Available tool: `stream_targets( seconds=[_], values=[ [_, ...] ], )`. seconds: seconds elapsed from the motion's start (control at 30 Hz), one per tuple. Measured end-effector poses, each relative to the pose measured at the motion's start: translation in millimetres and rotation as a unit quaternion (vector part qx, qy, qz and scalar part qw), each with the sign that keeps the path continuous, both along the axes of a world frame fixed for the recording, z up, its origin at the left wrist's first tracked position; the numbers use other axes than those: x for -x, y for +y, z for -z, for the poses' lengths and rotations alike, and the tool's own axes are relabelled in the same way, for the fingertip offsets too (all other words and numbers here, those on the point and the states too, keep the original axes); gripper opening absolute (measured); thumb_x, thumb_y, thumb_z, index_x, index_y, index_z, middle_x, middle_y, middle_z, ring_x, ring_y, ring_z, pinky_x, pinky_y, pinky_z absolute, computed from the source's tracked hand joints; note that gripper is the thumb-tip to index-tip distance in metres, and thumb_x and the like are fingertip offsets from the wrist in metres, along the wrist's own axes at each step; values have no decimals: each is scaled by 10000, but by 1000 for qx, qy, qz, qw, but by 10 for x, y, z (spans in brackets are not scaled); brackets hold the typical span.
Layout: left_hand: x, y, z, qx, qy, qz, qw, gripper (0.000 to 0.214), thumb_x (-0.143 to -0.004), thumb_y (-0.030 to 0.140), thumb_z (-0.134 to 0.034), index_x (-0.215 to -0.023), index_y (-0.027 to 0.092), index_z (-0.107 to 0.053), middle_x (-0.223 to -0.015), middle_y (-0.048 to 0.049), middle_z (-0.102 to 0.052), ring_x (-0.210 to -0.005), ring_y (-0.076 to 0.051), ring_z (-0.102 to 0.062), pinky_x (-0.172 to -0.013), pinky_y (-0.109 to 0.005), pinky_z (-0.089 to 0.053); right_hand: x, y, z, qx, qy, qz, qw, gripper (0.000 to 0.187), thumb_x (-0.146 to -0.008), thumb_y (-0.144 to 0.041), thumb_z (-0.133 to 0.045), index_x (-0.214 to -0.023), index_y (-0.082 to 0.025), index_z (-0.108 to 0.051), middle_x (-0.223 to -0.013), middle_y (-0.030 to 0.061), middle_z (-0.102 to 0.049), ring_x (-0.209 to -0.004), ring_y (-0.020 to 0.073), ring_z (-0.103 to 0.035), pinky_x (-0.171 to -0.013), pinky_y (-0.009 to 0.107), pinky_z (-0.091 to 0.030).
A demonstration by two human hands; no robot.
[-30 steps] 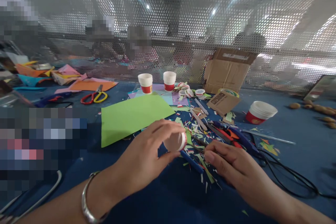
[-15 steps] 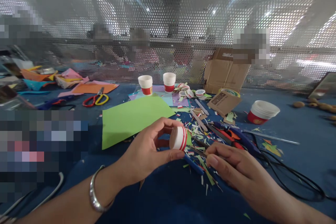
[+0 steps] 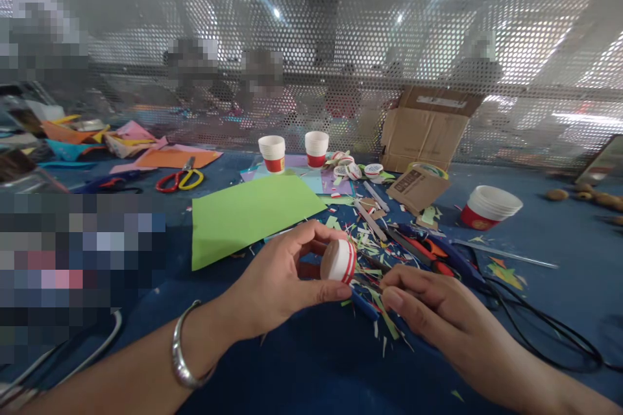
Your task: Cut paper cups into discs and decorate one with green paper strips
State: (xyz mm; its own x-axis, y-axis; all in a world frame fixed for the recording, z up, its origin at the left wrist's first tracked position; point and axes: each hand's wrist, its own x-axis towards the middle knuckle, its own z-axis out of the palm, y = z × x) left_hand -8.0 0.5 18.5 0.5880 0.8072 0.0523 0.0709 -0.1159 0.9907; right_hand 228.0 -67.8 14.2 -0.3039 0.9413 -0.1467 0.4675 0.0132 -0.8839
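My left hand (image 3: 277,282) pinches a small paper cup (image 3: 339,261), white with red stripes, held on its side just above the blue table (image 3: 302,369). My right hand (image 3: 433,314) lies beside it to the right, fingers curled over the handles of blue scissors (image 3: 363,301), whose blades point towards the cup. Paper scraps (image 3: 377,253) are scattered under and beyond both hands.
A green sheet (image 3: 248,214) lies behind my left hand. Two upright cups (image 3: 271,153) (image 3: 316,148), round cut-outs (image 3: 348,168), a stack of cups (image 3: 489,206), a cardboard box (image 3: 428,126), red-yellow scissors (image 3: 178,179), a glue gun (image 3: 428,249) with black cable, coloured papers far left. Mesh screen behind.
My left hand has turned the cup so its striped side shows and shifted it slightly right. My right hand has stayed by the scissors.
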Motion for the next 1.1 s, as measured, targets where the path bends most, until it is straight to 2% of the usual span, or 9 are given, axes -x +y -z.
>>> stream_targets(
  seconds=[0.27, 0.5, 0.57, 0.67, 0.77, 0.9, 1.0, 1.07, 1.1],
  values=[
    [24, -21, 18, 17, 15, -6, 1000, 495, -722, 362, -881, -1121, 198, -639, -1018, -40, -707, -878, -157, -660, -775, -297, -571, 4, 3, 23, -5, -7, 1, 1000, 458, -992, -626, -448, -816, -216, -555, -674, -49, -366, -599, 115, -300, -532, 260, -250],
    [-5, -71, 30, -55, 36, -50, 997, 442, -750, 355, -861, -1115, 217, -652, -1109, -55, -716, -944, -181, -700, -844, -329, -603, 12, 0, 14, -15, -17, -4, 1000, 467, -1008, -614, -418, -810, -215, -559, -689, -42, -395, -615, 118, -324, -551, 264, -274],
    [-1, -87, 7, -107, 67, -71, 989, 442, -756, 362, -856, -1124, 222, -656, -1143, -62, -710, -997, -201, -701, -835, -327, -618, 11, -6, 2, -24, -26, -6, 999, 464, -1011, -603, -420, -797, -214, -557, -697, -36, -416, -630, 122, -343, -565, 265, -288],
    [33, -116, -29, -280, 124, -92, 948, 402, -814, 277, -809, -1179, 240, -643, -1219, -69, -687, -1118, -216, -671, -887, -332, -616, 17, -14, -7, -35, -28, -9, 999, 446, -1013, -586, -432, -794, -218, -557, -686, -36, -428, -624, 122, -360, -563, 261, -301],
    [75, -172, -41, -451, 181, -105, 868, 358, -882, 154, -722, -1218, 221, -614, -1251, -77, -674, -1191, -194, -638, -1042, -347, -544, 32, -17, 10, -46, -40, -10, 998, 444, -1009, -589, -432, -794, -222, -559, -683, -29, -450, -624, 128, -390, -566, 262, -324],
    [80, -253, -10, -535, 257, -108, 798, 370, -941, 103, -622, -1292, 209, -579, -1284, -84, -638, -1227, -187, -594, -1091, -348, -496, 55, 1, 74, -50, -64, -8, 997, 423, -1015, -577, -429, -829, -224, -569, -708, -22, -496, -648, 135, -418, -586, 264, -340],
    [61, -244, 9, -533, 293, -99, 788, 356, -969, 119, -577, -1314, 206, -577, -1289, -95, -624, -1215, -216, -584, -1065, -395, -508, 68, 30, 108, -52, -73, -7, 996, 428, -1020, -568, -430, -801, -219, -547, -711, -23, -494, -651, 130, -412, -592, 264, -334],
    [62, -191, 0, -506, 277, -101, 810, 322, -968, 161, -595, -1288, 195, -598, -1254, -95, -644, -1184, -223, -603, -1048, -413, -516, 67, 48, 103, -50, -68, -2, 996, 452, -1019, -574, -426, -767, -214, -529, -706, -24, -473, -646, 126, -406, -587, 264, -328],
    [71, -154, -11, -472, 265, -104, 834, 328, -955, 187, -624, -1282, 200, -607, -1248, -90, -652, -1176, -227, -612, -1043, -418, -519, 62, 53, 92, -45, -62, 4, 997, 460, -1016, -583, -427, -763, -213, -529, -690, -29, -452, -629, 122, -391, -571, 262, -318]
  ],
)
